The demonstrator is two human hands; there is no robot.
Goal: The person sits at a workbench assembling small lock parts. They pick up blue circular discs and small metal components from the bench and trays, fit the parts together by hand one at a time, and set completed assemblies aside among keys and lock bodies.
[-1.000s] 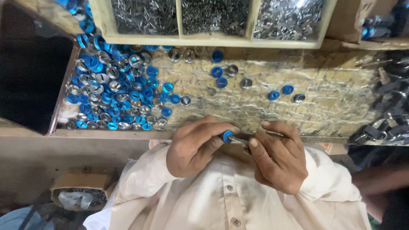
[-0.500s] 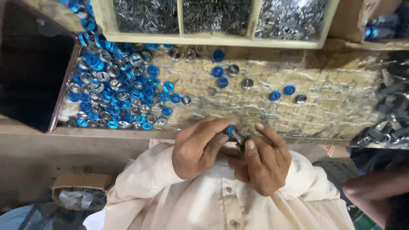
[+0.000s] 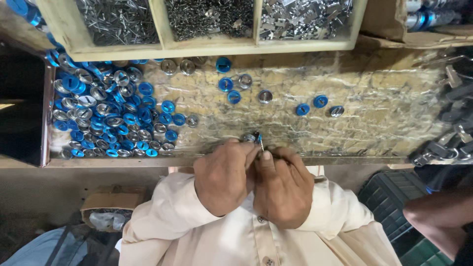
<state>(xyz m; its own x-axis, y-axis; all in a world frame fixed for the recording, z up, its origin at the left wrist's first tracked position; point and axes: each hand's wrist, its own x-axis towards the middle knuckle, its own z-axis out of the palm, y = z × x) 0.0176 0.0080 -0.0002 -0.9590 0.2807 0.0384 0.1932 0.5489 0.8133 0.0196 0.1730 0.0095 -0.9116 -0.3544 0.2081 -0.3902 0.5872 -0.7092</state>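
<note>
Now, head view, line by line:

Left hand (image 3: 224,180): curled at the near edge of the worktop (image 3: 384,118), fingertips pinching a small blue and silver part (image 3: 252,138).
Right hand (image 3: 282,184): pressed against the left hand, thumb and forefinger closed on the same small part from the other side.
Small part: held between both hands just over the worktop's front edge, at the middle of the view; its exact shape is too small to tell.
Heap of blue and silver caps (image 3: 106,116): piled on the left end of the worktop, well apart from the hands.
Loose caps (image 3: 231,88): a few scattered across the middle of the worktop, beyond the hands.
Wooden tray (image 3: 207,47): at the far edge, split into three compartments holding silver metal bits.
Cardboard box (image 3: 111,204): brown, low on the left under the worktop, with a clear plastic bag inside.
Black clips (image 3: 451,148): heaped at the right end of the worktop.
Dark crate (image 3: 389,202): ribbed, below on the right.
Another person's arm (image 3: 438,216): bare, at the lower right corner, apart from the hands.
</note>
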